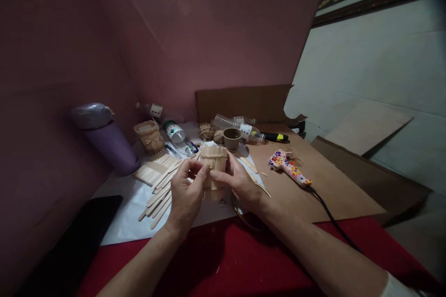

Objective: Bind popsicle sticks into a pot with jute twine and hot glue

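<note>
A small cup covered in upright craft sticks [216,160] is held up between my two hands, with a cord-like band near its rim and white stuff showing at the top. My right hand [240,181] wraps around its right side, thumb across the front. At the cup's left side my left hand [188,190] is closed, thumb and forefinger pinched together; whatever lies in that pinch is too small to make out. Loose craft sticks [160,197] fan out to the left of my left hand. A thin yellowish loop [263,189] shows beside my right wrist.
A floral glue gun [289,168] lies on cardboard [334,195] at right, its cord trailing frontward. Behind stand a brown cup [232,139], twine balls [206,131], plastic bottles [174,131] and a decorated stick cup [149,137]. A purple tumbler [111,144] leans at left.
</note>
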`<state>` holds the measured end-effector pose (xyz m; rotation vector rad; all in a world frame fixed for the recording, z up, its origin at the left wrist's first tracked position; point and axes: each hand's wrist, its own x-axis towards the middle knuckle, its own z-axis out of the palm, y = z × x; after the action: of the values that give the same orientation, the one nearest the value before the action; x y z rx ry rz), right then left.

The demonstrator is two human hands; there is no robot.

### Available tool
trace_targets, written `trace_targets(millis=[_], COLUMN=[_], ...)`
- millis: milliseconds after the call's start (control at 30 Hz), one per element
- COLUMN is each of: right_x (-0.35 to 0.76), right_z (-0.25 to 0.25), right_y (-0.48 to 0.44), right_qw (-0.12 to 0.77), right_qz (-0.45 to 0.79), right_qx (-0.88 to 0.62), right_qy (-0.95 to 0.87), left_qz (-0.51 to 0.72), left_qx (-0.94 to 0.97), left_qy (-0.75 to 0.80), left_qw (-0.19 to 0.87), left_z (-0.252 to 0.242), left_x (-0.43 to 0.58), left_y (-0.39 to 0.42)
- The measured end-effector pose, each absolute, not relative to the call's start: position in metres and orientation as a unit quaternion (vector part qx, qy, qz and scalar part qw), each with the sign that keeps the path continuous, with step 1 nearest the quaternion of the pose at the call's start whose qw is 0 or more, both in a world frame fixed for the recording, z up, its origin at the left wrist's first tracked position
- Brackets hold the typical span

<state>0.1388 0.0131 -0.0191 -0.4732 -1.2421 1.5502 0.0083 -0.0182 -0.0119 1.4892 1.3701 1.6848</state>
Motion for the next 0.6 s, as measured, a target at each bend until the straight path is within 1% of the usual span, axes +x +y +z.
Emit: trace_targets(millis=[600], right_x=[0.1383], right_z=[-0.019], right_y=[0.0127], right_qw=[0.525], right_qz=[0.624], right_qx=[-0.214], right_qy=[-0.537], left_qz=[0.614], left_qx=[0.561], left_qy=[0.504], left_qw=[0.234], left_z=[-0.0067], left_x=[0.0102], left_y=[-0.0219])
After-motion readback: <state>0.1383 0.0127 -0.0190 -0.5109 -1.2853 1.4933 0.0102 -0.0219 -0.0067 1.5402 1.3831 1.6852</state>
